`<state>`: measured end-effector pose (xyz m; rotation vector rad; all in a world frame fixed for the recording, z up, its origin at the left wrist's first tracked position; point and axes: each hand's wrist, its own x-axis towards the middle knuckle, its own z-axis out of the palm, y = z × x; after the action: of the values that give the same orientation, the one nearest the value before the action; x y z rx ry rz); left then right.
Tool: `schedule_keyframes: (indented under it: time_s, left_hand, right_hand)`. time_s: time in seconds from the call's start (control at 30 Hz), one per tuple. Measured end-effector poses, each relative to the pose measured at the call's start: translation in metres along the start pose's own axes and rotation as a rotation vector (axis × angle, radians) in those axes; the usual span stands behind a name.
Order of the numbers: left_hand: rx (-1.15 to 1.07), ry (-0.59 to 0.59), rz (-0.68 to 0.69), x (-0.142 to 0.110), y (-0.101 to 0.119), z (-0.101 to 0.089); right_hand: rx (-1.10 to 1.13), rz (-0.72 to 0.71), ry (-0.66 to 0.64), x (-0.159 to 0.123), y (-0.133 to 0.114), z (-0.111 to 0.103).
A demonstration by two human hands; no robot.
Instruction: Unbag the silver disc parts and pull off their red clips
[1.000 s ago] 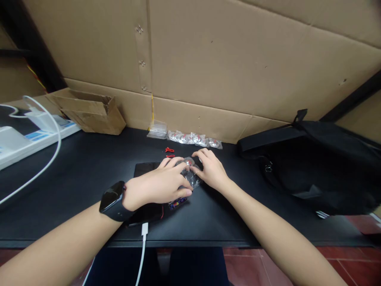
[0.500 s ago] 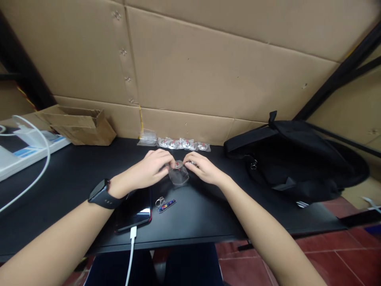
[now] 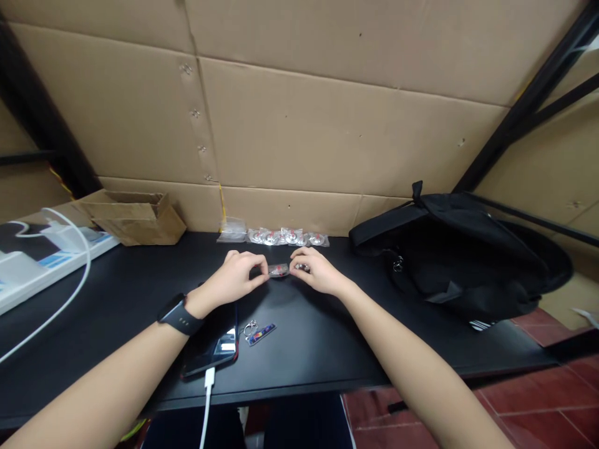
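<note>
Between my hands is a small clear plastic bag [image 3: 279, 270] with red marks on it, seen nearly edge-on. My left hand [image 3: 241, 277] pinches its left end between thumb and forefinger. My right hand [image 3: 318, 272] is closed at the bag's right end, and a small shiny metal piece [image 3: 302, 267] shows between its fingers. What this piece is, I cannot make out. Nearer to me lies a keychain with a metal ring [image 3: 251, 327] and a colourful, dark-blue tag [image 3: 262, 334].
A phone [image 3: 213, 349] with a white cable [image 3: 207, 399] lies under my left wrist. Along the back stand several bagged shiny discs [image 3: 294, 236] and a stack of clear bags [image 3: 233, 231]. A paper bag [image 3: 135, 218] and power strip [image 3: 60, 262] are left, a black backpack [image 3: 468, 249] right.
The plastic bag, which showed its broad face towards me, has tipped up to a narrow strip. Both hands still hold at it. My view has tilted upward slightly.
</note>
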<state>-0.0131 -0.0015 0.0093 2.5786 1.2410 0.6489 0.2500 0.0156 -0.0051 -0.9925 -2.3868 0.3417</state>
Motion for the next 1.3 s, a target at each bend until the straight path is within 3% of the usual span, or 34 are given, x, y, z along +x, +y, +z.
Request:
schedule_keyframes:
  time_s: [0.23, 0.37, 0.53, 0.77, 0.93, 1.13, 1.3]
  left_hand:
    - [-0.269, 0.059, -0.184, 0.001, -0.007, 0.004]
    - [-0.178, 0.048, -0.305, 0.002, -0.003, 0.007]
    - [-0.001, 0.035, -0.346, 0.002, 0.008, 0.011]
    - [0.115, 0.115, -0.268, 0.0, 0.002, 0.023]
    - [0.116, 0.085, -0.119, -0.002, -0.002, 0.029]
    - [0.13, 0.013, -0.076, -0.003, -0.006, 0.033]
    - [0.156, 0.045, -0.082, -0.003, -0.007, 0.031]
  right_hand:
    - [0.105, 0.141, 0.013, 0.002, -0.001, -0.003]
    - [-0.045, 0.217, -0.074, 0.0, -0.005, 0.004]
    - [-0.166, 0.28, -0.008, -0.001, -0.01, 0.019]
    - [-0.166, 0.33, 0.089, 0.001, -0.013, 0.025]
    - [-0.206, 0.176, -0.016, -0.001, -0.017, 0.018]
    - [-0.279, 0.147, -0.062, -0.003, -0.025, 0.017]
    - [-0.297, 0.131, -0.066, -0.003, -0.023, 0.019]
